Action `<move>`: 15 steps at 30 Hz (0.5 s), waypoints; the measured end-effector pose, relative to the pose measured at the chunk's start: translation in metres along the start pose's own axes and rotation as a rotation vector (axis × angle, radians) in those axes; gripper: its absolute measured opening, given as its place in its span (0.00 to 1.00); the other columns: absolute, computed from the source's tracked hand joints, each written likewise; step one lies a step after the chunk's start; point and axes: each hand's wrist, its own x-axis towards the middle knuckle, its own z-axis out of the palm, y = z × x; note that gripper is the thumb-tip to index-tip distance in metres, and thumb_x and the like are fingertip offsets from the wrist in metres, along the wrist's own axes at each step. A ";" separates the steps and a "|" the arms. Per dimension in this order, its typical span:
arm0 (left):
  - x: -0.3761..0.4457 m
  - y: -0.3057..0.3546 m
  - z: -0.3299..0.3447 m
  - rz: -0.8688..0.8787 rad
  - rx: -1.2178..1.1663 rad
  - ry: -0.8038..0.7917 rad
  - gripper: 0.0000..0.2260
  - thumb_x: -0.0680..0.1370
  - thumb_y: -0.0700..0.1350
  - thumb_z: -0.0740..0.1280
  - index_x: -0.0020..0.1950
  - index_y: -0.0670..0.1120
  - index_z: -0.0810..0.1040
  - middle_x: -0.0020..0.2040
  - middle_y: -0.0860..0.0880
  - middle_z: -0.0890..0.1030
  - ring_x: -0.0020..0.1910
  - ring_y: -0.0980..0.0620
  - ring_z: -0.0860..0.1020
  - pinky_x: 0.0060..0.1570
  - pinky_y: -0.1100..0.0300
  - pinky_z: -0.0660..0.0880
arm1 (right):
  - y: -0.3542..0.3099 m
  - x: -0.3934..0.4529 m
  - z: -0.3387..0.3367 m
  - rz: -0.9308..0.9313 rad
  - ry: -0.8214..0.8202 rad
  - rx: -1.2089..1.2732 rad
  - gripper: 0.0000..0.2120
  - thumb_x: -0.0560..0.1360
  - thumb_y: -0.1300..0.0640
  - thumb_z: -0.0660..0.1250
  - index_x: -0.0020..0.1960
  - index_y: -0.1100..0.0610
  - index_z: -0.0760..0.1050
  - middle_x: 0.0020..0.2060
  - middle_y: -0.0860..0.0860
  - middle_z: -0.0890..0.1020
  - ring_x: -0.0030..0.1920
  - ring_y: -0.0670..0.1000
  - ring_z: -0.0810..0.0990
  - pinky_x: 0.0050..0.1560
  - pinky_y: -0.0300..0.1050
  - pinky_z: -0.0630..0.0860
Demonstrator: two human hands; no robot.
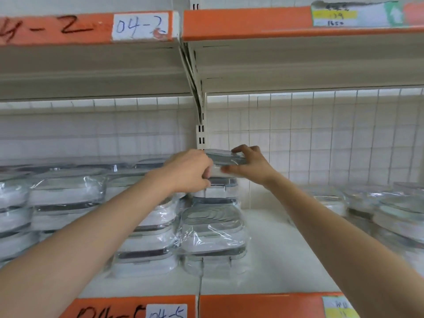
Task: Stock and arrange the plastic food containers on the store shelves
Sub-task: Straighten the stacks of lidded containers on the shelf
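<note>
A clear plastic food container with a grey lid (223, 159), wrapped in film, is held between both hands at the back of the shelf, just above a stack of like containers (215, 193). My left hand (188, 171) grips its left end, fingers curled round it. My right hand (249, 162) holds its right end, thumb below and fingers over the lid. A nearer stack (213, 235) stands in front, and several more wrapped stacks (68, 198) fill the shelf to the left.
The white shelf board (275, 249) shows bare between the middle stack and more wrapped containers (390, 210) at the right. A wire grid back panel (321, 134) stands behind. The upper shelf (252, 63) hangs overhead. Orange price rails carry labels (140, 26).
</note>
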 end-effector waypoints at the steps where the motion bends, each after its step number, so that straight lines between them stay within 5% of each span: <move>1: -0.004 -0.002 0.001 -0.004 0.010 0.008 0.03 0.75 0.47 0.69 0.44 0.51 0.76 0.42 0.56 0.69 0.47 0.54 0.72 0.45 0.58 0.69 | -0.005 0.003 0.010 -0.008 -0.022 0.030 0.28 0.68 0.47 0.74 0.64 0.50 0.70 0.56 0.50 0.63 0.55 0.50 0.70 0.55 0.38 0.66; 6: -0.014 -0.003 0.015 0.045 -0.008 0.003 0.02 0.76 0.48 0.67 0.45 0.51 0.76 0.44 0.55 0.69 0.51 0.52 0.72 0.45 0.60 0.65 | -0.010 0.008 0.023 0.014 -0.101 0.093 0.26 0.72 0.49 0.70 0.69 0.48 0.68 0.65 0.54 0.66 0.65 0.55 0.67 0.59 0.42 0.63; 10: -0.013 0.013 0.027 0.069 -0.063 0.020 0.07 0.77 0.51 0.65 0.52 0.51 0.77 0.51 0.52 0.73 0.56 0.51 0.73 0.57 0.53 0.71 | 0.014 -0.004 -0.012 0.085 -0.109 0.021 0.27 0.72 0.56 0.66 0.70 0.48 0.66 0.71 0.51 0.64 0.70 0.53 0.63 0.64 0.45 0.61; 15: 0.001 0.046 0.037 0.125 -0.173 0.018 0.11 0.76 0.53 0.65 0.55 0.51 0.75 0.50 0.53 0.72 0.53 0.51 0.73 0.46 0.58 0.68 | 0.074 -0.041 -0.064 0.272 -0.096 -0.325 0.28 0.71 0.60 0.65 0.71 0.55 0.66 0.71 0.53 0.66 0.70 0.54 0.64 0.67 0.47 0.63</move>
